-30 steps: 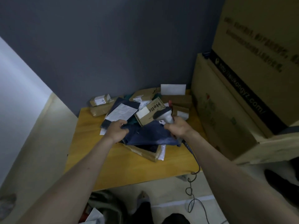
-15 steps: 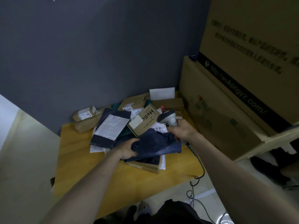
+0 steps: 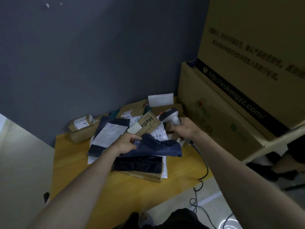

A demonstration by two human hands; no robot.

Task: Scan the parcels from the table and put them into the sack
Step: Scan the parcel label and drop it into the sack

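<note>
While the left hand [image 3: 127,142] gripped the blue mailer [image 3: 158,146] and the right [image 3: 185,128] clenched the scanner [image 3: 170,115], the limp bag could fold, hiding its label.

large carton [image 3: 257,38]: cut off top/right | print blurred | parcel labels unreadable
</note>
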